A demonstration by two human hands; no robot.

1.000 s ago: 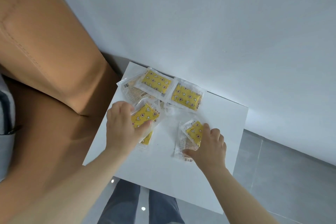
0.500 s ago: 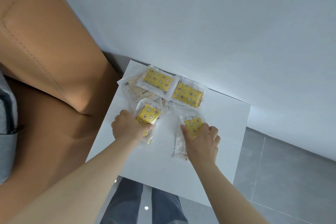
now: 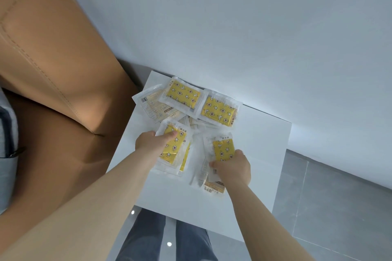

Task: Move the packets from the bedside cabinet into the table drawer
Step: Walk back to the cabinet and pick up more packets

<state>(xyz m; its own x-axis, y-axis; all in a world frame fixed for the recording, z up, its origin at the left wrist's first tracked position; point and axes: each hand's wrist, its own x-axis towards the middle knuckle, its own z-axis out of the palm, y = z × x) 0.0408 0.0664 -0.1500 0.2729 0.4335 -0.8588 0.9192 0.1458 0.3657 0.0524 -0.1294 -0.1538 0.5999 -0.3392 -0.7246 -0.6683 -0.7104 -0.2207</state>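
Several clear packets with yellow patterned contents lie on the white bedside cabinet top (image 3: pixel 263 150). My left hand (image 3: pixel 151 142) grips a yellow packet (image 3: pixel 172 148), thumb on top, with another packet under it. My right hand (image 3: pixel 232 167) pinches a second yellow packet (image 3: pixel 222 147) at its near edge, lifted off the top, with more packets beneath it. At the back of the top lie two yellow packets (image 3: pixel 184 95) (image 3: pixel 219 111) and a face-down packet (image 3: pixel 151 104). The table drawer is out of view.
A tan leather headboard (image 3: pixel 55 53) and bed side rise at the left, close to the cabinet. A pale wall (image 3: pixel 254 27) stands behind the cabinet. Grey floor tiles (image 3: pixel 331 207) lie at the right. My trouser legs (image 3: pixel 165 239) show below the cabinet's front edge.
Both hands have closed on their packets and raised them; the packets now tilt up off the cabinet top and have come a little nearer to me.
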